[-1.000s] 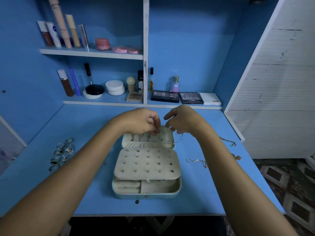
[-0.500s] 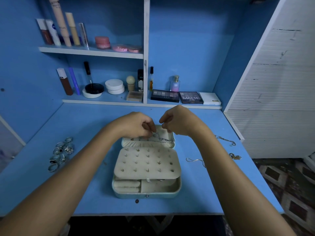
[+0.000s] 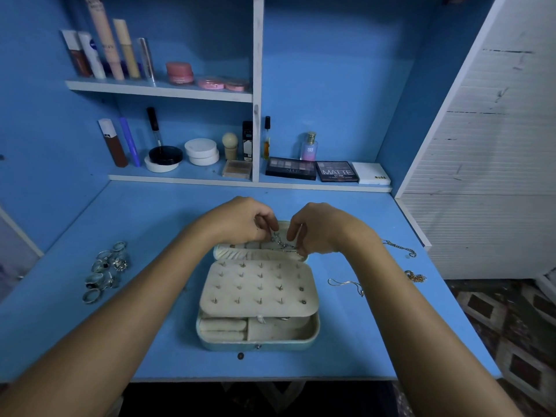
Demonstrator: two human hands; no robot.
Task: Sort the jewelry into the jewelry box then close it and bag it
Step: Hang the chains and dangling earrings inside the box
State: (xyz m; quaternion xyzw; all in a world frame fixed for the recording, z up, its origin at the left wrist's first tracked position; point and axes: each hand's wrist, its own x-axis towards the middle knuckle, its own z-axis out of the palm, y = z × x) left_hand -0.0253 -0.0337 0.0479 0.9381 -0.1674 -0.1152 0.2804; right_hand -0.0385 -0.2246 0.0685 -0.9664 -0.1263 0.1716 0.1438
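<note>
An open cream jewelry box (image 3: 258, 341) lies in the middle of the blue desk, its studded earring panel (image 3: 258, 288) folded over the lower tray. Over the box's raised lid, my left hand (image 3: 240, 221) and my right hand (image 3: 319, 228) pinch a thin silver chain (image 3: 281, 242) that hangs between them. Several silver rings (image 3: 105, 270) lie in a cluster at the left. To the right of the box lie a silver necklace (image 3: 346, 285), a gold piece (image 3: 415, 276) and another chain (image 3: 400, 246).
Shelves at the back carry cosmetics: tubes, pink jars (image 3: 179, 72), white compacts (image 3: 201, 152), a perfume bottle (image 3: 310, 145) and eyeshadow palettes (image 3: 337, 171). A white slatted door (image 3: 487, 176) stands at the right. The desk's front edge runs below the box, with patterned floor at the right.
Both hands have drawn closer together above the lid, and the chain now hangs lower between them toward the lid's pocket.
</note>
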